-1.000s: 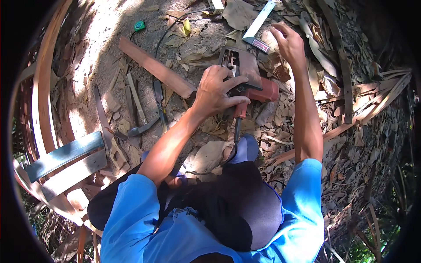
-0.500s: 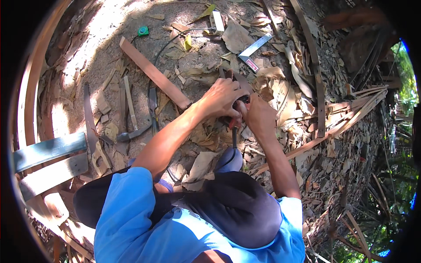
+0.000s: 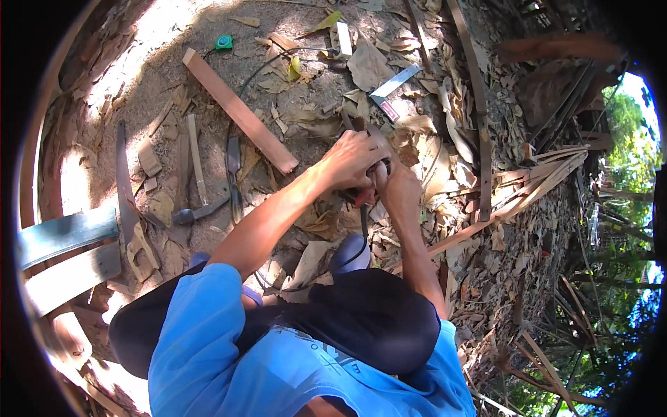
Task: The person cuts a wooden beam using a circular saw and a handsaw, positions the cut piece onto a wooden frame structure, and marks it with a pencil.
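Low over the ground between my knees is a red power saw [image 3: 363,197] with a metal base plate, mostly hidden by my hands; its black cord runs down past my foot. My left hand [image 3: 353,156] is closed over the saw from the left, fingers curled. My right hand [image 3: 399,182] grips it from the right, its fingertips tucked out of sight near the middle. Just beyond, a steel try square [image 3: 399,82] lies among dry leaves. A reddish wooden board [image 3: 236,108] lies diagonally to the left of my left hand.
At left lie a handsaw [image 3: 129,201], a hammer [image 3: 186,215], a chisel-like tool [image 3: 233,167] and planks [image 3: 66,278]. A green tape measure [image 3: 223,42] and white power strip [image 3: 343,38] are farther off. Long wood strips [image 3: 531,191] are piled at right on leaf-strewn ground [image 3: 313,97].
My right hand has come down from near the try square onto the saw. My left hand has stayed on it while the saw turned and became mostly covered. The view has tilted.
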Tool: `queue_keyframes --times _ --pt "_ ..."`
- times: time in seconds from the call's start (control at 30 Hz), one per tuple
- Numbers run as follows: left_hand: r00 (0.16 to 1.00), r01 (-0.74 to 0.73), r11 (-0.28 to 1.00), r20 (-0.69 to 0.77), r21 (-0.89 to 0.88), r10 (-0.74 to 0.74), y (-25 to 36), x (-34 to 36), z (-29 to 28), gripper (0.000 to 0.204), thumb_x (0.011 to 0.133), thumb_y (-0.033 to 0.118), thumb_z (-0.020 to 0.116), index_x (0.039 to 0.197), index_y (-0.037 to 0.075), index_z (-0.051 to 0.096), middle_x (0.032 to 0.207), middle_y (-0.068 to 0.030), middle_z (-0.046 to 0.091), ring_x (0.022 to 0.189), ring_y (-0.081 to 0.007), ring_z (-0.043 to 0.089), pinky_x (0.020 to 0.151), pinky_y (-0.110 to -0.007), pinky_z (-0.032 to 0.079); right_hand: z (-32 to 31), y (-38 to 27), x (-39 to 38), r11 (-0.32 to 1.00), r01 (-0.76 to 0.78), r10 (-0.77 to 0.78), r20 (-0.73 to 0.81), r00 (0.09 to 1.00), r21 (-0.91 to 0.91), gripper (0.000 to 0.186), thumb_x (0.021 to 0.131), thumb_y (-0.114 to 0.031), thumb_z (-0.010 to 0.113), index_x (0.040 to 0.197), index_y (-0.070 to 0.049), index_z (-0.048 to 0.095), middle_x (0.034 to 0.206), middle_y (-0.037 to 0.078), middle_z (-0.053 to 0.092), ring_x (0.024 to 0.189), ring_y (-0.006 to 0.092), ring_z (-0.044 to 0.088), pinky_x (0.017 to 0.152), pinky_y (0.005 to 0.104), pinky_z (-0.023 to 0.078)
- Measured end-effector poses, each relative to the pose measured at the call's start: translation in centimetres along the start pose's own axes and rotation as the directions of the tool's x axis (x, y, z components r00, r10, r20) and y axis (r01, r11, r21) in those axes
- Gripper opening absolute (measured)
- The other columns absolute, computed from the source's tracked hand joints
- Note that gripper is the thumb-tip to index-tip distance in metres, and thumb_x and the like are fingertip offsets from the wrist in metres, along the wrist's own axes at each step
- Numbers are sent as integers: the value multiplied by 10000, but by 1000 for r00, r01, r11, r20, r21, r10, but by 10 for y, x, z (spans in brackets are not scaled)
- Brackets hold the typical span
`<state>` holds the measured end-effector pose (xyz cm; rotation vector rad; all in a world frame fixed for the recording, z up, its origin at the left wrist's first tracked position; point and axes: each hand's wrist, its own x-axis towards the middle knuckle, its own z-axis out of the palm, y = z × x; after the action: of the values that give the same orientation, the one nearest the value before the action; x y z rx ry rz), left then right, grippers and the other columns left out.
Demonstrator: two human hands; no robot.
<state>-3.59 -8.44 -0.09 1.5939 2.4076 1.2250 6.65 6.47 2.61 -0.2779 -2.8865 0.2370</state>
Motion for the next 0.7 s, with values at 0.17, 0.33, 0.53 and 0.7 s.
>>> queue_keyframes --times 0.17,0.33,0.53,0.7 --pt "999 37 999 2 -3 -37 -1 -2 3 636 639 296 806 1231 132 637 1001 -85 585 1004 -306 549 896 -437 411 15 -4 -6 869 -358 332 134 934 341 333 976 -301 591 917 12 690 667 153 651 576 266 641 549 397 502" --pt "1000 0 1000 -6 10 0 -4 -5 5 642 670 231 771 1273 107 588 1008 -91 575 1007 -309 542 908 -432 406 7 -6 -6 -156 -720 435 701 565 677 446 1020 -358 543 812 14 675 621 61 638 469 136 569 413 263 414" --pt "999 7 983 -39 -186 -15 -2 3 -2 662 701 75 661 1353 69 542 1217 -135 624 1118 -357 543 981 -455 404 -27 10 13 984 -170 152 222 963 62 397 874 -386 713 1005 -21 630 803 180 706 753 350 707 659 424 563" --pt "993 78 965 103 -249 -53 2 17 -4 625 724 37 619 1348 62 571 1227 -163 649 1159 -372 558 1027 -467 405 -40 20 34 896 340 -201 422 884 -285 465 867 -449 709 1005 -12 630 895 158 689 789 329 720 622 405 581"
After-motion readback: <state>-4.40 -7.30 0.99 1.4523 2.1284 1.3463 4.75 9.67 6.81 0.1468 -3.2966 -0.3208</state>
